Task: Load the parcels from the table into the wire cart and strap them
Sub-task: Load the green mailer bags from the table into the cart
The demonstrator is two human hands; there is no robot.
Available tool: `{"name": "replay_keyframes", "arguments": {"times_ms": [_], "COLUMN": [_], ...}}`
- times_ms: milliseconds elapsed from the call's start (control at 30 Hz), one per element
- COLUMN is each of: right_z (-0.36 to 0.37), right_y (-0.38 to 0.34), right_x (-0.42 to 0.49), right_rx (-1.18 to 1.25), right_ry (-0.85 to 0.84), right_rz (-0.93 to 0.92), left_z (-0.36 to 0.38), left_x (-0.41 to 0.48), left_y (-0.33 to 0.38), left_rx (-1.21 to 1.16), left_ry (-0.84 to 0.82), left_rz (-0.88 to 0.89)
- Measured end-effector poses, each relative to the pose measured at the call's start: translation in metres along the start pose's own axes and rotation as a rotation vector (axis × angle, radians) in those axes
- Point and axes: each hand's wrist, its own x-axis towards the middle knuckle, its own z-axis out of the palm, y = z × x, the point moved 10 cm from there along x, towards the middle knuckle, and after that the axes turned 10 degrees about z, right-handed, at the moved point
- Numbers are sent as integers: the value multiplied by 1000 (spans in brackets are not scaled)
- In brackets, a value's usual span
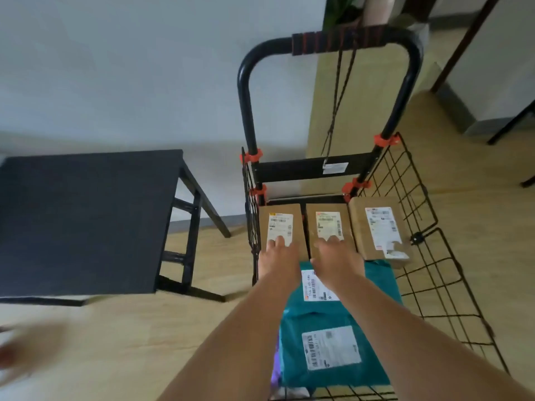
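Note:
Three brown cardboard parcels stand side by side at the far end of the black wire cart [428,256]: a left box [279,211], a middle box [328,208] and a right box [382,227]. In front of them lie two teal mailer bags [333,345], each with a white label. My left hand [276,251] rests flat on the left box, fingers on its label. My right hand [335,251] rests flat on the middle box. A dark elastic strap [338,94] hangs from the cart's handle [333,43].
A black table [84,221] stands left of the cart with nothing on its top. A white wall is behind it. Dark furniture legs [460,44] stand at the far right on the wooden floor. A blurred shape shows at the lower left edge.

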Motion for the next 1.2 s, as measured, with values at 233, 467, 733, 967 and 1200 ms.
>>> {"name": "replay_keyframes", "arguments": {"times_ms": [233, 467, 733, 967, 1200], "right_z": [-18, -13, 16, 64, 94], "right_y": [-76, -169, -290, -403, -495], "right_x": [-22, -59, -111, -169, -224], "right_rx": [-16, -35, -139, -183, -210], "right_ry": [41, 78, 46, 8, 1], "right_rz": [-56, -188, -353, -461, -537], "left_z": [-40, -57, -52, -29, -18], "left_x": [-37, -94, -170, -255, -330], "left_y": [-58, -144, -266, -379, -470], "left_rx": [-28, -85, -144, -230, -263], "left_ry": [100, 151, 151, 163, 180], "left_rz": [-57, -133, -274, -408, -511]}}
